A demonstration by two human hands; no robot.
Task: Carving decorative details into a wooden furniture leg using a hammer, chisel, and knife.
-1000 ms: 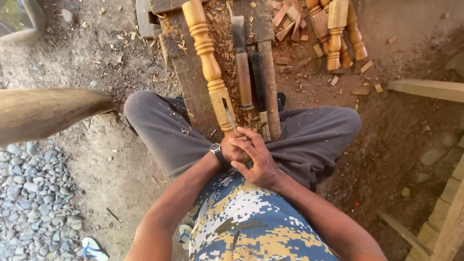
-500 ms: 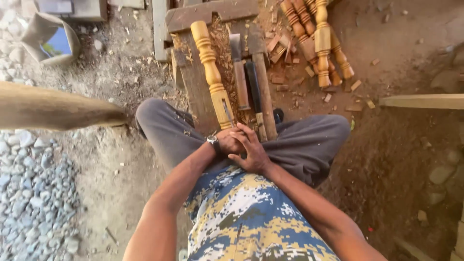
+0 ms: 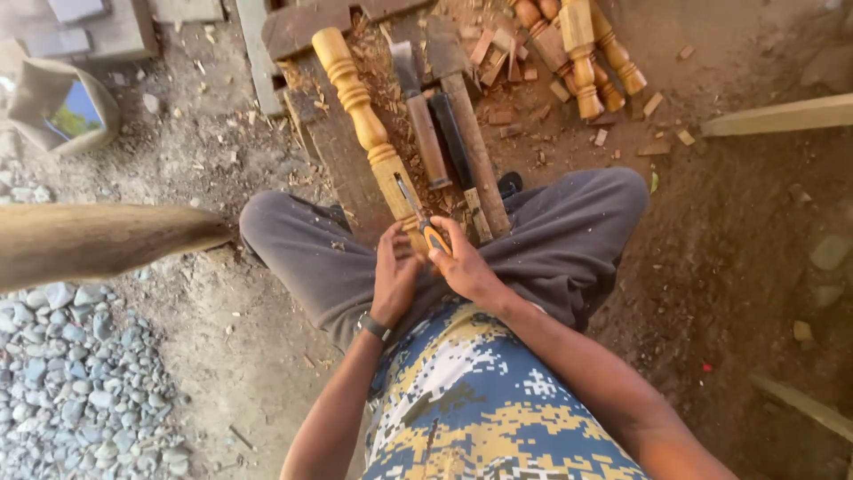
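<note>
**Two hands on a small chisel at the foot of a turned spindle**

The person sits astride a low wooden bench (image 3: 333, 151), grey trouser legs spread to either side. A turned wooden spindle (image 3: 360, 116) lies along the bench, its rounded end toward 11 o'clock and its square end toward the person's lap. At that square end both hands meet. The right hand (image 3: 466, 267) is clenched round the orange handle of a small chisel (image 3: 425, 224), whose thin metal blade slants up toward 11 o'clock and lies on the square block of the spindle. The left hand (image 3: 394, 276), a watch on its wrist, is curled against the same block just at 9 o'clock of the tool; whether it grips the wood or only steadies it cannot be told.

At 1 o'clock from the hands lie three long-handled tools (image 3: 449, 133) side by side among wood chips, touching one another. Farther off, toward 1 o'clock near the top edge, a heap of finished spindles (image 3: 582, 49) rests on the dirt floor. A thick pale log (image 3: 98, 240) reaches in from 9 o'clock, with grey gravel (image 3: 67, 391) below it at 8 o'clock.
</note>
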